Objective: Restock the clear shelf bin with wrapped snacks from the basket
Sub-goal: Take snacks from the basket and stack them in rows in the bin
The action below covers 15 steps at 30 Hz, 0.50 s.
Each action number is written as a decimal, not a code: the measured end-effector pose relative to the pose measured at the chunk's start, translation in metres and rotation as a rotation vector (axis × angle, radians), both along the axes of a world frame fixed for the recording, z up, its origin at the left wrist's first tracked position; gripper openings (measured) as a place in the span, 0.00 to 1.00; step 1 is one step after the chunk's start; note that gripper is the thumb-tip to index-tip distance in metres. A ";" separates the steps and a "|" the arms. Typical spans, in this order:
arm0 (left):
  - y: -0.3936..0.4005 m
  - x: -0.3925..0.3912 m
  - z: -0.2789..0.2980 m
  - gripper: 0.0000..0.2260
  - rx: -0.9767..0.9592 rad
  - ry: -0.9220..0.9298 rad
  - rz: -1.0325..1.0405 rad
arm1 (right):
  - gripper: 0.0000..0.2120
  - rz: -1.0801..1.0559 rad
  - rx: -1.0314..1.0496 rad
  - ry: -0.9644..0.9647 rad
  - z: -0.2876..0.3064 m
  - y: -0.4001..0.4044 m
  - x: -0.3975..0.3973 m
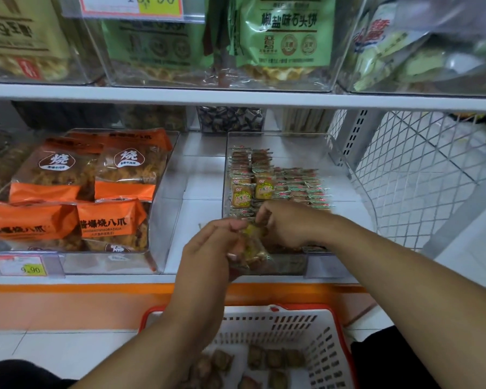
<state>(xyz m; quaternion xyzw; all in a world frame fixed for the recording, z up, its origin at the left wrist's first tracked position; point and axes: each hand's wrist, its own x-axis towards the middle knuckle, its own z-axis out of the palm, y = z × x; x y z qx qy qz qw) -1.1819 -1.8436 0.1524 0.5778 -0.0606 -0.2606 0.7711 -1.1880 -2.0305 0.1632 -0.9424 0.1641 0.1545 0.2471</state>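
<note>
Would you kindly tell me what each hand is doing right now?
Left hand: grips wrapped snacks.
Right hand: fingers curled at the clear bin's front, apparently pinching a snack.

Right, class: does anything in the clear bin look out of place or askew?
Mostly tidy rows, but two yellow packets stand upright above the flat-lying snacks in the clear bin.
</note>
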 end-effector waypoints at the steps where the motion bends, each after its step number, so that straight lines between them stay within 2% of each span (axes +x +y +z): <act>1: 0.001 0.001 0.001 0.14 0.003 0.009 0.006 | 0.17 -0.023 0.043 -0.009 0.001 0.000 -0.001; 3: 0.001 0.001 0.003 0.15 0.018 0.008 0.015 | 0.17 -0.042 0.080 -0.043 0.001 0.000 -0.003; 7: 0.007 -0.001 0.005 0.21 0.030 -0.081 -0.014 | 0.07 -0.140 0.161 -0.225 0.009 -0.004 -0.016; 9: 0.009 0.000 0.007 0.27 0.035 -0.124 -0.030 | 0.06 -0.252 0.389 -0.331 0.019 -0.004 -0.025; 12: 0.011 0.002 0.008 0.36 -0.006 -0.126 -0.055 | 0.07 -0.356 0.933 -0.438 0.036 -0.001 -0.039; 14: 0.012 0.003 0.008 0.38 0.002 -0.123 -0.075 | 0.13 -0.321 1.125 -0.419 0.045 0.003 -0.048; 15: 0.012 0.004 0.008 0.35 0.012 -0.121 -0.080 | 0.15 -0.294 1.159 -0.392 0.047 0.005 -0.051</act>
